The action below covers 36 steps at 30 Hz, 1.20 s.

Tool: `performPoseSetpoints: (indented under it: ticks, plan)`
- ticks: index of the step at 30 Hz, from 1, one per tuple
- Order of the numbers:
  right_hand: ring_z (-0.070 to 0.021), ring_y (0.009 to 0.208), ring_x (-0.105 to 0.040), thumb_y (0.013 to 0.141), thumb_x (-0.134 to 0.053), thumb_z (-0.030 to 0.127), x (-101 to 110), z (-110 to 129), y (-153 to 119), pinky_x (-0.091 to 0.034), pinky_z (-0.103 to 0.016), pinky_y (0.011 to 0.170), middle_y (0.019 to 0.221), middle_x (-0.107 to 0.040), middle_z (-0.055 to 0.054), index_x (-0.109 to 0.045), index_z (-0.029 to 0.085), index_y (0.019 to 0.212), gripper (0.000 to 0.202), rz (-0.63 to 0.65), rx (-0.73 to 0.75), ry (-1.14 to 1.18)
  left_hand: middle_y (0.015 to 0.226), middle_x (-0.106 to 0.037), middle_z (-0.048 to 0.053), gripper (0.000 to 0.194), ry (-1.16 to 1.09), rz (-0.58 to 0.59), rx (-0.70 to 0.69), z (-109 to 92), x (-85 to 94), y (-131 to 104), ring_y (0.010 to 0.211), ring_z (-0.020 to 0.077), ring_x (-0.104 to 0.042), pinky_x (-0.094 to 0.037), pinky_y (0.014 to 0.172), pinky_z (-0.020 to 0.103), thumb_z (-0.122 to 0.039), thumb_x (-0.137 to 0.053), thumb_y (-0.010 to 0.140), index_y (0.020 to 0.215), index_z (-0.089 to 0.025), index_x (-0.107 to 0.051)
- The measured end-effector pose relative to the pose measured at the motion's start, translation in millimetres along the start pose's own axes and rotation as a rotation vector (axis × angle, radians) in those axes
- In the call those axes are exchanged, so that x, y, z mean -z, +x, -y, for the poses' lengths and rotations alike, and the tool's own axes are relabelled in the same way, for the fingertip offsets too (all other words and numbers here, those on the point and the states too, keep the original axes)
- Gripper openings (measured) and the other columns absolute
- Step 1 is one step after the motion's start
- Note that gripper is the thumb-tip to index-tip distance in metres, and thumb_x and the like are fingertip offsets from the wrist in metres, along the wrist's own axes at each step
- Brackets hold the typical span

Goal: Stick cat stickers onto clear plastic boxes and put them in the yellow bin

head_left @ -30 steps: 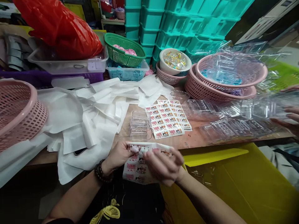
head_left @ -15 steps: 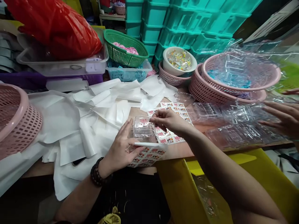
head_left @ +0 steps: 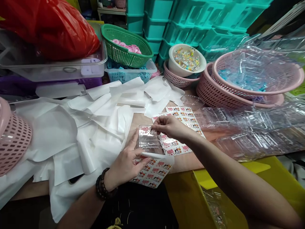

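My left hand (head_left: 130, 163) pinches a sheet of cat stickers (head_left: 154, 171) that hangs over the table's front edge; its fingers also rest along the left side of a clear plastic box (head_left: 149, 144). Above the box's upper right corner, my right hand (head_left: 166, 127) has thumb and forefinger pinched together; what they hold, if anything, is too small to make out. Pink print shows at the top of the box. More sticker sheets (head_left: 190, 119) lie under and behind my right hand.
White backing papers (head_left: 100, 127) cover the table's left. Clear boxes (head_left: 250, 146) line the right. Behind stand pink baskets (head_left: 219, 92), a white bowl (head_left: 187, 71), a green basket (head_left: 128, 57) and a red bag (head_left: 64, 31). A yellow bin (head_left: 259, 187) is below the front edge.
The view has shifted slightly, and the other person's hands at the right are out of view. My right hand stays pinched at the box's upper right corner.
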State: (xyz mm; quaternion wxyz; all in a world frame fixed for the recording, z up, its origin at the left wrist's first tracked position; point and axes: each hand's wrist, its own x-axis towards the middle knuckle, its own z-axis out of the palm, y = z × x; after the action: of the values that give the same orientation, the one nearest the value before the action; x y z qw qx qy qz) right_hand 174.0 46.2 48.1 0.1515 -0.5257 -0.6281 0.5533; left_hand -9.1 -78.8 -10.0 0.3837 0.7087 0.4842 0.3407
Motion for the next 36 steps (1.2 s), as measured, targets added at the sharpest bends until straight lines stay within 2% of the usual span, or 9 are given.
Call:
performPoseSetpoints:
  ticks: [8, 12, 15, 20, 23, 26, 28, 32, 36]
  plan:
    - [-0.0052, 0.04, -0.034, 0.07, -0.077, 0.046, -0.1, -1.0, 0.1, -0.024, -0.023, 0.041, 0.05, -0.054, 0.004, -0.057, 0.019, 0.061, 0.034, -0.028, -0.012, 0.003, 0.166, -0.014, 0.009, 0.016, 0.08, -0.006, -0.039, -0.6, -2.0, 2.6, 0.15, 0.0345, -0.021, -0.038, 0.116, 0.053, -0.028, -0.062, 0.091, 0.087, -0.017, -0.073]
    - [-0.008, 0.046, -0.043, 0.08, -0.068, 0.033, -7.7, 0.2, -1.5, -0.032, -0.024, 0.047, 0.056, -0.059, 0.002, -0.058, 0.018, 0.065, 0.023, -0.107, 0.027, -0.247, 0.164, -0.022, 0.013, 0.017, 0.136, -0.01, -0.049, 0.8, -3.5, 2.6, 0.15, 0.0353, -0.023, -0.034, 0.118, 0.055, -0.03, -0.062, 0.092, 0.086, -0.016, -0.071]
    - [-0.0149, 0.055, -0.054, 0.086, -0.064, 0.028, -13.6, 2.0, -7.8, -0.035, -0.027, 0.052, 0.065, -0.065, -0.004, -0.066, 0.016, 0.089, 0.013, -0.243, 0.09, -0.666, 0.164, -0.022, 0.012, 0.017, 0.139, -0.01, -0.048, 1.4, -3.6, 3.2, 0.15, 0.035, -0.023, -0.034, 0.118, 0.054, -0.028, -0.061, 0.092, 0.087, -0.016, -0.072]
    - [-0.023, 0.065, -0.062, 0.087, -0.066, 0.044, -13.6, 3.3, -43.7, -0.041, -0.029, 0.055, 0.076, -0.069, -0.01, -0.054, 0.015, 0.128, 0.052, -0.503, 0.285, -0.986, 0.165, -0.021, 0.009, 0.017, 0.111, -0.005, -0.029, -1.9, 0.8, -1.1, 0.151, 0.035, -0.019, -0.034, 0.118, 0.056, -0.03, -0.062, 0.092, 0.093, -0.019, -0.075]
    - [-0.0222, 0.083, -0.065, 0.086, -0.067, 0.044, -17.0, -1.4, -78.3, -0.05, -0.03, 0.068, 0.095, -0.069, -0.01, -0.059, 0.019, 0.115, 0.039, -0.268, 0.534, -0.773, 0.162, -0.03, 0.008, 0.015, 0.073, -0.111, -0.082, -8.3, 6.2, -11.0, 0.151, 0.0347, -0.018, -0.031, 0.119, 0.057, -0.03, -0.064, 0.091, 0.095, -0.021, -0.076]
    - [-0.0178, 0.08, -0.064, 0.085, -0.069, 0.029, -25.4, -12.2, -105.3, -0.051, -0.027, 0.067, 0.089, -0.068, -0.004, -0.062, 0.021, 0.095, 0.014, -0.044, 0.505, -0.568, 0.145, -0.054, 0.012, 0.016, 0.003, -0.186, -0.083, -15.6, 11.0, -22.7, 0.136, 0.0307, -0.049, -0.045, 0.111, 0.048, -0.03, -0.063, 0.092, 0.096, -0.021, -0.076]
    - [-0.0148, 0.069, -0.061, 0.086, -0.065, 0.02, -31.1, -20.3, -115.3, -0.048, -0.025, 0.061, 0.077, -0.066, 0.0, -0.06, 0.022, 0.088, 0.006, -0.056, 0.398, -0.474, 0.127, -0.066, 0.012, 0.017, -0.055, -0.188, -0.008, -20.0, 12.0, -29.2, 0.116, 0.0262, -0.065, -0.054, 0.101, 0.041, -0.033, -0.068, 0.088, 0.097, -0.021, -0.075]
    - [-0.0128, 0.063, -0.059, 0.086, -0.062, 0.015, -38.4, -29.9, -126.1, -0.046, -0.023, 0.057, 0.074, -0.066, 0.002, -0.06, 0.021, 0.086, 0.007, 0.004, 0.334, -0.376, 0.103, -0.074, 0.007, 0.059, -0.236, -0.173, 0.177, -27.8, 8.6, -38.3, 0.086, 0.0211, -0.072, -0.062, 0.078, 0.032, -0.037, -0.088, 0.065, 0.118, -0.022, -0.067]
    - [-0.0149, 0.072, -0.062, 0.085, -0.065, 0.019, -39.6, -34.5, -137.6, -0.05, -0.025, 0.063, 0.082, -0.068, -0.001, -0.061, 0.02, 0.092, 0.007, -0.017, 0.389, -0.317, 0.075, -0.075, 0.003, 0.028, -0.376, -0.088, 0.331, -29.0, 8.8, -46.5, 0.065, 0.0177, -0.071, -0.059, 0.061, 0.025, -0.041, -0.082, 0.072, 0.085, -0.018, -0.075]
